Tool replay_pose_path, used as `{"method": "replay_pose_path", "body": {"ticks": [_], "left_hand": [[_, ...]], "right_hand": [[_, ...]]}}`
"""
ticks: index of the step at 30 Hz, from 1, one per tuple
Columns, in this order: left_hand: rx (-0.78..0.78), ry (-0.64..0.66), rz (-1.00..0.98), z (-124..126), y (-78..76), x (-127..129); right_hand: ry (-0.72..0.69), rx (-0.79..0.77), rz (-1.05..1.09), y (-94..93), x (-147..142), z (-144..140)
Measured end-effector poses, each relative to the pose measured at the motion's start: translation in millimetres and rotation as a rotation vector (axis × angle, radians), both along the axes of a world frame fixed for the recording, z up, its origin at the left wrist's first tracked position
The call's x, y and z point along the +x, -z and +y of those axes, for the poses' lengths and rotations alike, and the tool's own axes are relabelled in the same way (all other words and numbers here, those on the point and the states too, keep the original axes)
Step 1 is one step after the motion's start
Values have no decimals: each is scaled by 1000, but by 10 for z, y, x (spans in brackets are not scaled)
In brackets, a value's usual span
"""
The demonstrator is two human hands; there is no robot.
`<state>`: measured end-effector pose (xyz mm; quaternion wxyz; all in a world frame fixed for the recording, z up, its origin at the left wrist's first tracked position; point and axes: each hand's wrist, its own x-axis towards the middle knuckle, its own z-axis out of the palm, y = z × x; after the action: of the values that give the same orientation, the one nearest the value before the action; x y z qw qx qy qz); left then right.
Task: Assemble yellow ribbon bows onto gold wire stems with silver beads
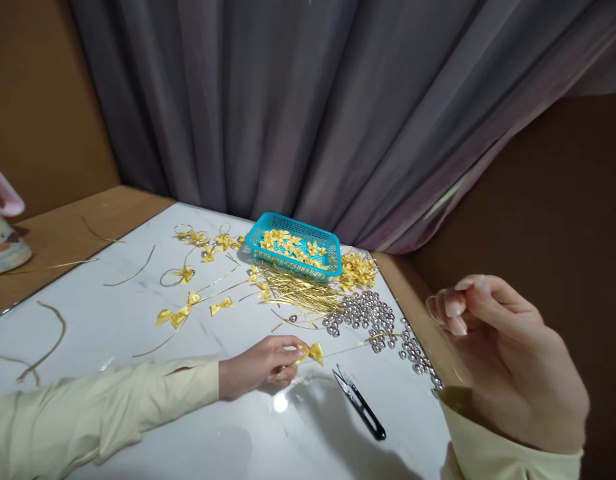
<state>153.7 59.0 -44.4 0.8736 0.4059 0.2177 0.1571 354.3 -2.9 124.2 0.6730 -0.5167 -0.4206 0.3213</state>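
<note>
Bow (pixel 312 352) pinched in left hand (pixel 261 365) fingertips, low on white tabletop (pixel 138 320), gold wire tail running right toward silver beads (pixel 368 317). I read right hand (pixel 503 360) raised off table edge, fingers loosely curled, empty (well apart from bow). Snips (pixel 359 403) lie just below bow, nearer left hand.

A yellow bow (pixel 311 352) is showing between the left hand's (pixel 258 367) fingers. Both sleeves (pixel 103 413) are looking pale cream. The desk (pixel 138 320) is gleaming white with faint marbling, edged in brown wood. The basket (pixel 294 253) is glowing turquoise, the beads (pixel 368 315) are shining silver, the snips (pixel 359 403) are showing black, and the curtain (pixel 308 107) is hanging grey-purple.
</note>
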Motion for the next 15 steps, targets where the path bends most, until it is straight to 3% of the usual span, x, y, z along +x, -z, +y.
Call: {"method": "replay_pose_path", "body": {"ticks": [9, 15], "left_hand": [[38, -31, -87, -23, -38, -1], [41, -219, -48, -9, -1, 18]], "right_hand": [[-24, -25, -40, -1, -32, -93], [32, 39, -118, -97, -62, -227]]}}
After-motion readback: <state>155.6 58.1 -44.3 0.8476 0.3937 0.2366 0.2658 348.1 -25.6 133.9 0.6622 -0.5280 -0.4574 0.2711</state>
